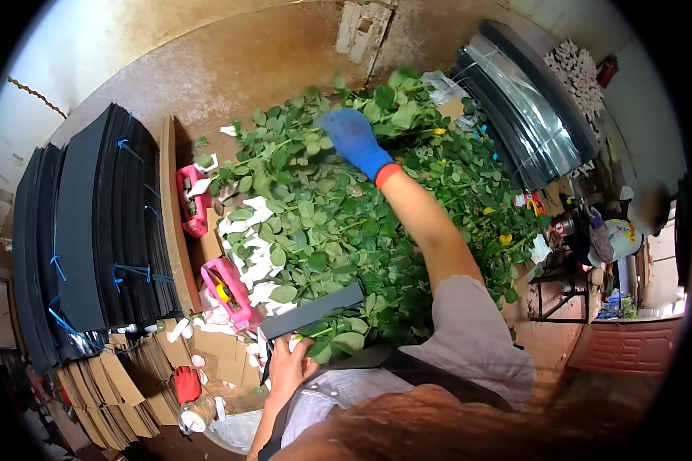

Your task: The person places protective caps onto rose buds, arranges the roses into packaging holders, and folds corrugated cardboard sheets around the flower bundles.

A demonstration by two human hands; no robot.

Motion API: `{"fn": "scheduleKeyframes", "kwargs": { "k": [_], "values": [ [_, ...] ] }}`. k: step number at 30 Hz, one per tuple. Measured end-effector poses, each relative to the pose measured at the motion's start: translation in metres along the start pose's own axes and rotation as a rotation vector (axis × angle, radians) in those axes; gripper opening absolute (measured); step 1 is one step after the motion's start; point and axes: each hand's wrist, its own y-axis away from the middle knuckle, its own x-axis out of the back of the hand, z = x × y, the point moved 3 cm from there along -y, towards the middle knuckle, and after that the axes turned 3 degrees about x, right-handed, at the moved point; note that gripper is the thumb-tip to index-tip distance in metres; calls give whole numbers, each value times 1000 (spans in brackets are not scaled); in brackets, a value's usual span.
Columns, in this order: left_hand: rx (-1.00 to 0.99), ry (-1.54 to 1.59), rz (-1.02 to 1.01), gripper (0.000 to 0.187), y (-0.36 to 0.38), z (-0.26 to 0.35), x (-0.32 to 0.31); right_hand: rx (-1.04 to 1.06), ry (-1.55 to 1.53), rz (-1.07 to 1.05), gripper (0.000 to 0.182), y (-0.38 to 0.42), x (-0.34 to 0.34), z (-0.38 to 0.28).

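Observation:
My right hand (pixel 351 140), in a blue glove with a red cuff, reaches over the far side of a big heap of leafy green stems (pixel 338 230). Motion smears its fingers against the leaves, so their grip cannot be made out. Low in the view, my bare left hand (pixel 288 359) has its fingers curled round the lower end of a leafy stem (pixel 338 339). Just beyond those fingers lies a dark grey bar (pixel 313 310), at the near edge of the heap. White paper-like pieces (pixel 257 257) lie along the heap's left side.
Two pink holders (pixel 231 293) stand left of the heap, beside a wooden board (pixel 175 223). Stacked black sheets (pixel 104 230) and cardboard pieces (pixel 115 392) fill the left. A red glove (pixel 187 384) lies near a jar (pixel 197 415). Clear-wrapped dark sheets (pixel 523 107) and another person (pixel 619 237) are rightward.

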Motion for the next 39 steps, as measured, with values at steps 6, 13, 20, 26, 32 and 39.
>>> {"fn": "scheduleKeyframes", "kwargs": {
  "k": [6,13,20,26,32,39],
  "values": [
    [-126,-155,60,43,5,11,6,197,221,264,27,14,66,3],
    [-255,-246,184,39,20,35,29,70,-125,244,32,100,167,14],
    [-55,845,403,76,17,19,43,-233,-673,-500,33,216,242,-35],
    [-263,1315,384,34,29,35,38,-215,-501,-663,37,282,245,-38],
    [-79,1336,698,43,44,34,65,81,-353,-461,36,292,252,-68],
    [392,878,754,39,124,-122,54,111,-334,-349,38,306,244,-53]
  ]
}}
